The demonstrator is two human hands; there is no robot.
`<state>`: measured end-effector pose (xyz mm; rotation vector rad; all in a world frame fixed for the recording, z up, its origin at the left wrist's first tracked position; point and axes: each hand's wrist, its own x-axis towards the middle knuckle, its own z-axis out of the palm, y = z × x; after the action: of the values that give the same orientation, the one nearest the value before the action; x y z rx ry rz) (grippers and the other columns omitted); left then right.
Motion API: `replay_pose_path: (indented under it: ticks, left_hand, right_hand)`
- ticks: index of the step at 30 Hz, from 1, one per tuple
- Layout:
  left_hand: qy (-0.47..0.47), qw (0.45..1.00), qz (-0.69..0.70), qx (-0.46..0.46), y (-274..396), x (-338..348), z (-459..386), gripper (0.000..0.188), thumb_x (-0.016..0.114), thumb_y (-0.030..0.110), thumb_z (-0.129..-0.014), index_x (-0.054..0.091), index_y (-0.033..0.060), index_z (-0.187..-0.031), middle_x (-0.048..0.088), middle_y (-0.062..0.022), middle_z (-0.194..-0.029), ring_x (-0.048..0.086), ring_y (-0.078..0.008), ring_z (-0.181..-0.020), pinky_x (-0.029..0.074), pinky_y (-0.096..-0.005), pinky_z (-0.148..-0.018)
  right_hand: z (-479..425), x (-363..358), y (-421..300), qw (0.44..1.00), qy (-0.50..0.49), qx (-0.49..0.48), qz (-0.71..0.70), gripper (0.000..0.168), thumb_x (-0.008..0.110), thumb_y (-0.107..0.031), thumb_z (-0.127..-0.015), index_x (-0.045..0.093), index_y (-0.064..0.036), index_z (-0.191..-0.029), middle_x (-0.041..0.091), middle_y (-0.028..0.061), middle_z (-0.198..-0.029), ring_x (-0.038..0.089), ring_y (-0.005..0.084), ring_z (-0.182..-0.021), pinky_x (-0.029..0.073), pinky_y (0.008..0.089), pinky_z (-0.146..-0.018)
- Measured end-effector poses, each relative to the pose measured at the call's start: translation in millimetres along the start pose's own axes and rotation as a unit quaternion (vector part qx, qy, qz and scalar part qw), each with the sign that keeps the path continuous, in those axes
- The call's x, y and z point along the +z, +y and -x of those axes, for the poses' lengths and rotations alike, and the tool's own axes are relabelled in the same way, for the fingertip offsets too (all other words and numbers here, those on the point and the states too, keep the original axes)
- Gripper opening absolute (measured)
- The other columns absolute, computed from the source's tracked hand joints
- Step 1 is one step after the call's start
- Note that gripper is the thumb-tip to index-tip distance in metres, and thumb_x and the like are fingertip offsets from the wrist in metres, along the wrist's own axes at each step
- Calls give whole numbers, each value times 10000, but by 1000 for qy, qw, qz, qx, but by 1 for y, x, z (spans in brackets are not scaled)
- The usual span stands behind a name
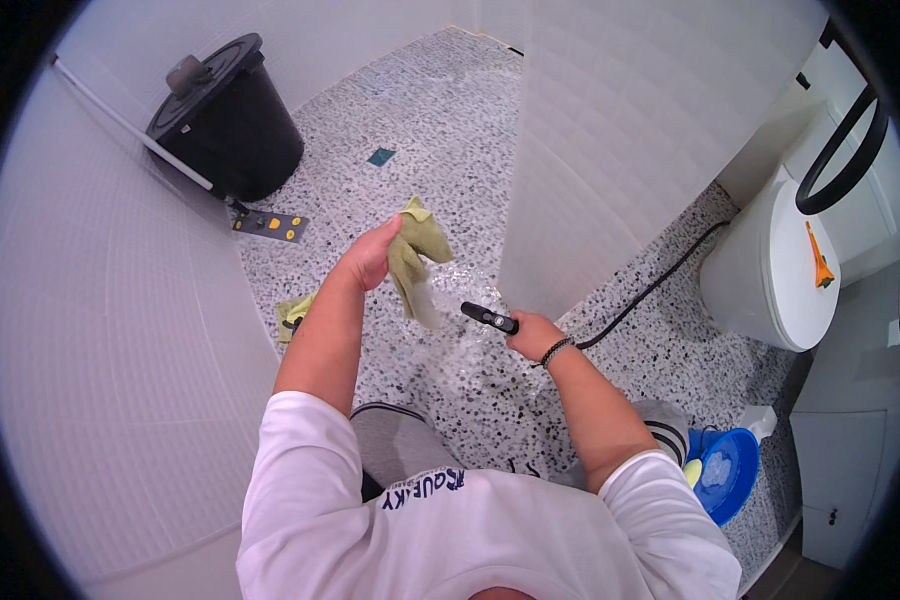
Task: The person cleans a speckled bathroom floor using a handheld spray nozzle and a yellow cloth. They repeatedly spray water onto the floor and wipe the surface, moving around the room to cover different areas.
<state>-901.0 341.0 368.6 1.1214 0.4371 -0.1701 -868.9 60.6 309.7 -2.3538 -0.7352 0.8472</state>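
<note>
My left hand (375,255) grips a yellow-green cleaning cloth (421,238) by its upper edge, and the cloth hangs in folds over the floor. In my right hand (534,336) is a black spray handle (489,318), its head aimed at the cloth. A whitish blur of water shows at the cloth's lower end. Wet, shiny patches lie on the speckled pebble-pattern floor (457,390) beneath. From behind my right wrist a black hose (649,291) runs toward the toilet (742,270). My fingers around the handle are partly hidden.
A black lidded bin (232,135) and a flat mop head (270,225) stand at left. Another cloth (294,319) lies by the left wall. A white partition (607,150) juts in. An orange tool (817,259) rests on the toilet lid; a blue bucket (750,469) holds water.
</note>
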Motion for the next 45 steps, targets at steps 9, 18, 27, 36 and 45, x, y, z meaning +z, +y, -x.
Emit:
replay_pose_path:
  ticks: [9, 18, 27, 36, 45]
  left_hand:
    - [32, 998, -37, -26, 7, 6, 10, 438, 371, 386, -830, 398, 59, -1120, 471, -80, -1065, 460, -186, -929, 372, -327, -797]
    - [11, 1000, -16, -7, 2, 5, 5, 437, 377, 393, -824, 426, 40, -1078, 516, -96, -977, 519, -200, -843, 424, -329, -738]
    - [-41, 993, 72, 83, 37, 13, 21, 419, 357, 356, -841, 412, 28, -1097, 485, -108, -1036, 465, -210, -947, 370, -335, -816]
    - [175, 981, 76, -23, -122, -37, -19, 397, 424, 340, -815, 418, 41, -1076, 516, -88, -986, 503, -211, -863, 382, -345, -763]
    - [202, 947, -206, -141, -133, -42, -28, 461, 417, 372, -800, 387, 44, -1122, 487, -107, -1035, 473, -217, -921, 384, -381, -741]
  right_hand:
    - [13, -36, -32, 997, 50, -59, -30, 202, 529, -127, -608, 516, -38, -789, 547, 181, -707, 530, 329, -712, 416, 380, -632]
    - [9, -26, -25, 999, 32, -42, -10, 201, 526, -136, -612, 520, -37, -787, 553, 177, -723, 529, 329, -728, 415, 380, -651]
    - [8, -16, -11, 999, 35, -34, -6, 223, 553, -147, -600, 505, -25, -781, 534, 164, -659, 528, 300, -656, 409, 349, -599]
    - [13, -20, -26, 1000, -2, -22, 6, 211, 533, -147, -603, 516, -39, -783, 548, 178, -711, 530, 322, -716, 417, 377, -644]
    - [15, -11, -26, 999, -30, -15, 33, 187, 526, -136, -613, 517, -47, -777, 549, 172, -748, 524, 322, -744, 413, 383, -660]
